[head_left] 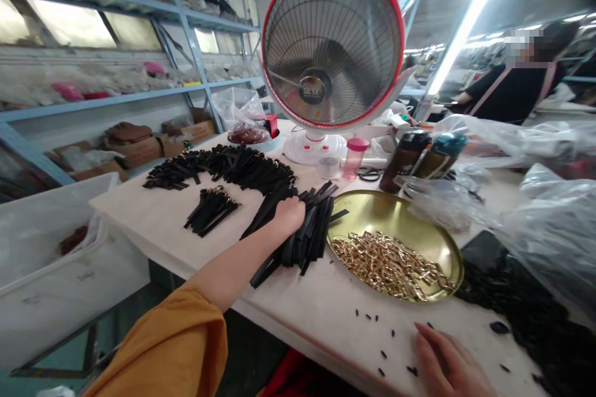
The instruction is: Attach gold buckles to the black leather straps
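My left hand [289,216] is closed at a pile of flat black strips [311,239], its fingers curled down among them; how many strips it grips is hidden. My right hand [444,361] lies on the table at the lower right, fingers stretched and holding nothing visible. Small black bits [382,355] are scattered near its fingertips. Between the hands and farther back sits a gold-coloured round tray [372,206] with many small gold metal clasps [391,265]. Left of the strips lies a small bundle of black straps with gold fittings [212,209], in front of a larger heap of them [246,167].
A red-rimmed fan heater [333,43] stands at the back, beside a pink cup [354,160] and two dark bottles [405,160]. Plastic bags [554,229] and black pieces [526,304] cover the right side. A white bin [69,267] is at left. Another person [512,87] works beyond.
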### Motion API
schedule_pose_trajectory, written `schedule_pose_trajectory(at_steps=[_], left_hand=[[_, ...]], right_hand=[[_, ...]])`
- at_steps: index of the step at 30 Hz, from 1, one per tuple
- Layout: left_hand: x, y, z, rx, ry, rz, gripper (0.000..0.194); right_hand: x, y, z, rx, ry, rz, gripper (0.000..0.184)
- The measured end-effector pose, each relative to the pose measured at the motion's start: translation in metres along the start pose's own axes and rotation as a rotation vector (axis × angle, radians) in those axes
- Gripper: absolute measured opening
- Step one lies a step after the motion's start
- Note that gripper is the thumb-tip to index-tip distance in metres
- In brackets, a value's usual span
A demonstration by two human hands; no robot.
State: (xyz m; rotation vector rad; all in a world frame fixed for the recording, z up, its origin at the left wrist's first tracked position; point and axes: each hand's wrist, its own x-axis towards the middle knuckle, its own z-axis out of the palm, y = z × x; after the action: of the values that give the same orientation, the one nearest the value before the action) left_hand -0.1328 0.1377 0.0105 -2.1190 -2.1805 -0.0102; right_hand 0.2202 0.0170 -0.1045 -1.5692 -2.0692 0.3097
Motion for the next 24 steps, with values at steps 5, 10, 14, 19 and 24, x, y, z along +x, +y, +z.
schedule_pose_trajectory(at_steps=[5, 10, 14, 19, 24], left_hand=[[0.008, -0.003, -0.007, 0.061, -0.045, -0.024, 0.023], [-0.019, 0.018, -0.034, 0.113, 0.028, 0.043, 0.033], [-0.062, 0.081, -0.036, 0.114, 0.1, 0.375, 0.031], [-0.113, 0.166, -0.01, -0.153, -0.021, 0.654, 0.022], [-0.127, 0.189, -0.005, -0.746, -0.47, 0.492, 0.02]], right_hand=[[-0.002, -0.008, -0.001, 0.065, 0.062, 0.005, 0.032], [-0.001, -0.012, -0.007, 0.179, 0.11, 0.04, 0.028], [-0.004, -0.021, -0.017, 0.425, 0.152, 0.085, 0.03], [-0.01, -0.037, -0.029, 0.812, 0.096, 0.217, 0.031], [-0.008, -0.018, -0.043, 0.822, 0.077, 0.338, 0.031]])
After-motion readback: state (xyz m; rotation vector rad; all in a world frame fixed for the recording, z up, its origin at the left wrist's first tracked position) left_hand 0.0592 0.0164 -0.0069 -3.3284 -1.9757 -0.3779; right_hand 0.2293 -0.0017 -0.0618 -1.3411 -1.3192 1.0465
